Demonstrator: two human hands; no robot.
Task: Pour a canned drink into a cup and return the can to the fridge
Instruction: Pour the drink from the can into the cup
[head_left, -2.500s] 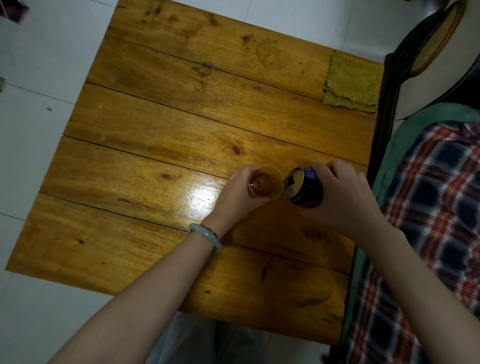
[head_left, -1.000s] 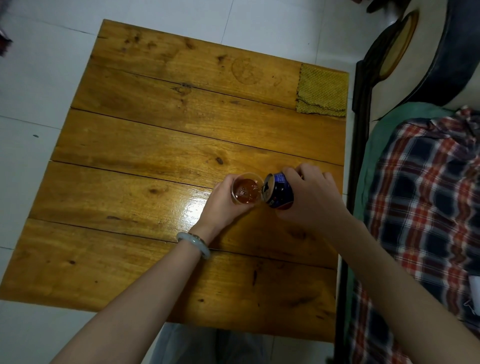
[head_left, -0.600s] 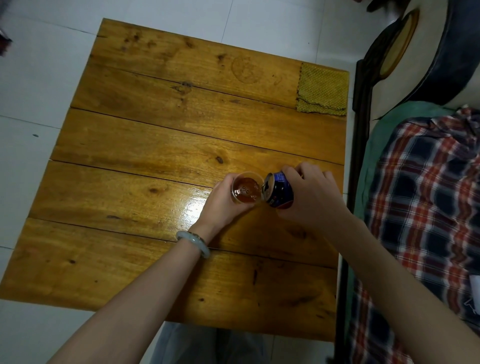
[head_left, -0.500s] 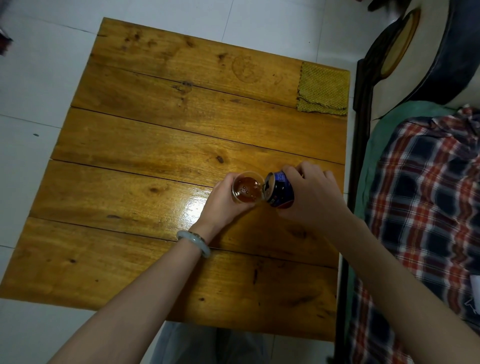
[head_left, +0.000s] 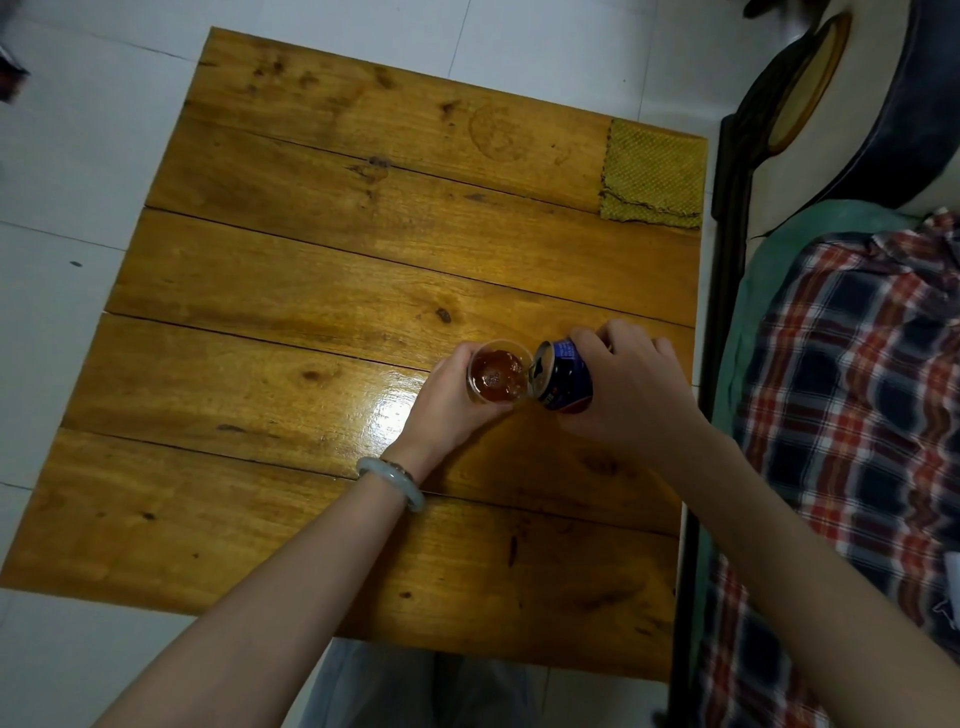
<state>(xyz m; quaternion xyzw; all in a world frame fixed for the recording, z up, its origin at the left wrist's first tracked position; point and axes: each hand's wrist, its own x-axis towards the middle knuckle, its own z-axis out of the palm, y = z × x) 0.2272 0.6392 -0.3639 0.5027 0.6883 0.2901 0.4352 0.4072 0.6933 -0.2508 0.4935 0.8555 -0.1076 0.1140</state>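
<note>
— Two grips busy? Where does everything sit?

— Near the right edge of the desk (head_left: 311, 291). My left grip (head_left: 452, 397) wraps the cup (head_left: 496, 376), upright on the wood; my right grip (head_left: 631, 389) holds the can (head_left: 566, 382) tipped, its mouth at the cup's rim.

— What could go wrong?

— The cup looks nearly full, I judge. Tipping further could flood it over; a slack left hold would let the can nudge it sideways.

One clear cup (head_left: 496, 376), one blue can (head_left: 563, 382), one yellow cloth (head_left: 652, 179), one wooden table (head_left: 311, 260), one bangle (head_left: 392, 480), two hands: left hand (head_left: 447, 410), right hand (head_left: 634, 389).
</note>
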